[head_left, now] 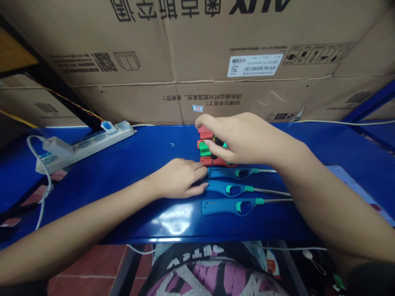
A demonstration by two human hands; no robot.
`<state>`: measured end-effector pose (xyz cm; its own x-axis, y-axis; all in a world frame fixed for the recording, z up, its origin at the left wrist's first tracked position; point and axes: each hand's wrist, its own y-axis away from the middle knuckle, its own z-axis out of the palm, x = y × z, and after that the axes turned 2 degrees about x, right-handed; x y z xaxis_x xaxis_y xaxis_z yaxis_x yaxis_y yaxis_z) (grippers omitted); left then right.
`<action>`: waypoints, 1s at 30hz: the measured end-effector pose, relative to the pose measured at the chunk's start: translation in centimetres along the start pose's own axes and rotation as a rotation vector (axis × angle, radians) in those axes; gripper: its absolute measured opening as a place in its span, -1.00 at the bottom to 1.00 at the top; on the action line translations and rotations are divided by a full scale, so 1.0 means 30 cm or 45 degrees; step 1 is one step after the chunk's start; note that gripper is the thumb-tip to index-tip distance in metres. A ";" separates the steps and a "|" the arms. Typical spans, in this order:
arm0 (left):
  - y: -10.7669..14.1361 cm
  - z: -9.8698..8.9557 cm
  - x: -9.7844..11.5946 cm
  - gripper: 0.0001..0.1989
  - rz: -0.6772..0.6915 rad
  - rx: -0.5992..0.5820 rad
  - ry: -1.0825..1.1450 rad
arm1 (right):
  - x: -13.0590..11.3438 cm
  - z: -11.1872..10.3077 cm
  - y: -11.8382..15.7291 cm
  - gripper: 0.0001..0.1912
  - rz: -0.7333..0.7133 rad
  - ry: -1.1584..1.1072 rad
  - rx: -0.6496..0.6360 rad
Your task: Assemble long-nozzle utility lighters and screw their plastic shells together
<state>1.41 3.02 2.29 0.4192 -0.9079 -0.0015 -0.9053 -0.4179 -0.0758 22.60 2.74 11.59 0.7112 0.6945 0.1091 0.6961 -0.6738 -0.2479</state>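
A column of long-necked lighters lies on the blue table. The three nearest are blue: one at the bottom (pixel 228 206), a second (pixel 219 188) above it, and a third (pixel 226 173) above that. Red and green ones (pixel 205 149) lie farther back, partly covered by my right hand (pixel 237 137). That hand grips a small screwdriver (pixel 218 141) with a dark and yellow handle, its shaft pointing down to the left end of the third blue lighter. My left hand (pixel 182 179) rests at the left ends of the upper two blue lighters, fingertips touching them.
A large cardboard box (pixel 148 98) stands behind the blue table (pixel 148 222). On the left lies a white power strip (pixel 89 144) with plugs and cables. Tiny metal pieces (pixel 172 144) lie left of the lighters. A flat, light-coloured item (pixel 354 185) is partly behind the right forearm.
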 end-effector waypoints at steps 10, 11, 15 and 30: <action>0.005 -0.016 -0.039 -0.92 -0.185 -0.022 0.270 | 0.004 0.004 0.001 -0.61 0.011 0.028 -0.002; 0.005 -0.012 -0.051 -0.89 -0.184 -0.011 0.323 | 0.004 0.004 0.001 -0.61 0.012 0.026 -0.004; -0.001 0.016 -0.088 -0.81 -0.145 0.014 0.503 | 0.003 0.006 -0.001 -0.60 0.006 0.000 -0.003; -0.012 0.078 -0.067 -0.89 -0.216 0.168 0.690 | 0.003 0.009 -0.003 -0.58 0.007 -0.007 0.004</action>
<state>1.06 5.07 -0.01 0.4312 -0.7304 0.5297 -0.7977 -0.5829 -0.1544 22.58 2.94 11.36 0.7147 0.6919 0.1024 0.6915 -0.6770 -0.2518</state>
